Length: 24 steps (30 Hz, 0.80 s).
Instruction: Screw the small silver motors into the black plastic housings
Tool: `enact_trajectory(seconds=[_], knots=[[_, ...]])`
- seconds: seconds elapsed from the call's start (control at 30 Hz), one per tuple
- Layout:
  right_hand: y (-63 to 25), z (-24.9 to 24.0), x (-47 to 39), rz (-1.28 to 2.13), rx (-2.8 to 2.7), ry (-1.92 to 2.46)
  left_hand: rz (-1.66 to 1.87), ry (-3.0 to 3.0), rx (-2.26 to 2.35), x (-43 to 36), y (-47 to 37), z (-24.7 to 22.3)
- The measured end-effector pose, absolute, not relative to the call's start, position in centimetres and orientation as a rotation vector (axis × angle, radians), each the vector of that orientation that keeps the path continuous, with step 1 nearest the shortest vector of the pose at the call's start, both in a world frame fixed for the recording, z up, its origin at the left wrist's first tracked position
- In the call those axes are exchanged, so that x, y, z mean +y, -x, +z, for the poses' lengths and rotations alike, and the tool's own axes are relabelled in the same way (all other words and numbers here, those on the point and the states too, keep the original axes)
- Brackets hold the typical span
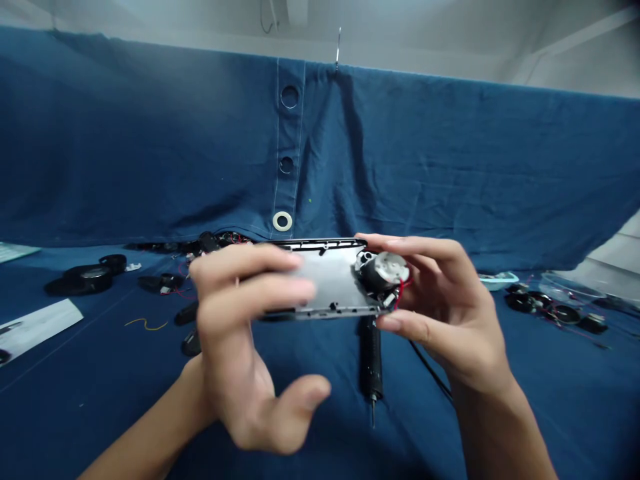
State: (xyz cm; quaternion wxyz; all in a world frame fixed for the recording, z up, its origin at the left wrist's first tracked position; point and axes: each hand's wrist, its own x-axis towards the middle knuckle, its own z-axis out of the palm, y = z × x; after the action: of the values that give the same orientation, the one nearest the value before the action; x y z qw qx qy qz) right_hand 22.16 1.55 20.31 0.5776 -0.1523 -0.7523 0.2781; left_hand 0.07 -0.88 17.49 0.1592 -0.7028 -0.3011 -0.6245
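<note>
Right hand grips case, left fingers cross its face

The case (330,279) is held up between the hands, above the blue cloth (320,437). The right hand (460,323) is curled around its right end, a finger along the far edge and the thumb at the near edge, pinching it. The left hand (230,373) is loosely spread, thumb well apart, with two fingers stretched in front of the case's left part. These fingers are blurred, so whether they touch it cannot be told. A motor (393,268) sits in the case's right end, its red wires (401,292) beside the right thumb.

The left end of the case is hidden behind the left hand, and its underside faces away. Small parts around the motor are hard to make out. The upper end of a screwdriver (371,363) is covered by the case; a black cable (431,369) runs out of sight behind the right wrist. The left hand also partly covers a heap (220,240) of dark parts. A white sheet (45,330) is cut off at the left edge.
</note>
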Motion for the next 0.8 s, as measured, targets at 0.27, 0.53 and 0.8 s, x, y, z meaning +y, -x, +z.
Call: enact_trajectory(seconds=[0.27,0.53,0.8], knots=[[-23.2,19.8,4.6,0.689,-1.806,0.426,-1.993,3.049,-1.667,1.8,0.6,19.9],[-23.8,19.4,6.0,0.630,-1.656,0.497,-2.924,2.727,-1.400,1.3,-5.6,16.3],[-23.6,19.4,5.4,0.715,-1.814,0.481,-2.748,3.115,-1.490,0.8,-7.6,14.7]])
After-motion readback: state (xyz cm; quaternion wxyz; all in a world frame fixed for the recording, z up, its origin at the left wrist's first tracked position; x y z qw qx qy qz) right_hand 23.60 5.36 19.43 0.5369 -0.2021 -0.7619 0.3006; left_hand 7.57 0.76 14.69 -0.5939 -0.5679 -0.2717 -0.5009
